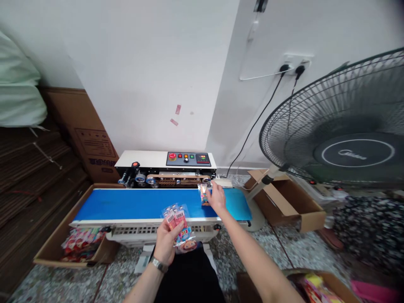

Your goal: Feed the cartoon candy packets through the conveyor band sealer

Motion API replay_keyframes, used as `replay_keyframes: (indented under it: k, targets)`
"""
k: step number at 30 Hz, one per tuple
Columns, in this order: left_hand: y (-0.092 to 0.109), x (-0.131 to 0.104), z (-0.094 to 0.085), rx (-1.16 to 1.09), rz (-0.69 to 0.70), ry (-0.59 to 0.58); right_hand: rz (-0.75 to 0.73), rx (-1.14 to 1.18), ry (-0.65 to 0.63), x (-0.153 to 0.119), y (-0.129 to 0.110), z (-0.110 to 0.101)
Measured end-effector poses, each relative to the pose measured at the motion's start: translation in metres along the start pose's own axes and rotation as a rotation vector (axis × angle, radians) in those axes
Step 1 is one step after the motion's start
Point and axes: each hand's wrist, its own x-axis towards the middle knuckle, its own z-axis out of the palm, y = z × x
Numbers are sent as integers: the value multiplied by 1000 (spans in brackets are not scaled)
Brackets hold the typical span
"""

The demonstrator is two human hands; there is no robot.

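a box [105, 252] of bright packs is seen at the near left. some shiny packets [182, 225] are held by the left hand [166, 239], shut around their near left side, thumb on top. farther off, one small packet [203, 194] is pinched by the right hand [217, 197], almost closed, over the blue belt's [142, 202] right part. behind is put a white machine [145, 158].

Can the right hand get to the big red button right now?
Probably yes: the red button sits uncovered on the top panel, just beyond the right hand, though that hand is on a packet.
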Motion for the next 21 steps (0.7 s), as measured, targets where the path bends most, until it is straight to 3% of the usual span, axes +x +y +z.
replay_keyframes:
  k: [2,4,6,9,12,17,21]
  targets:
    - [1,2,2,8,20,7,-174,183,-165,-24,-13,-1]
    - [3,4,5,3,46,-1,-330,402,-415,-52,-24,-3]
    - [5,4,9,-24,57,-24,-386,530,-547,-75,-31,-3]
    - [7,3,12,-71,27,-62,-304,631,-434,-85,-31,-2]
    - [6,1,8,-67,-19,-23,-94,741,-244,-63,-14,-5]
    - [3,1,-3,-25,-14,18,128,362,70,-4,34,-19]
    - [3,0,-4,-5,0,-7,141,213,113,22,47,-18]
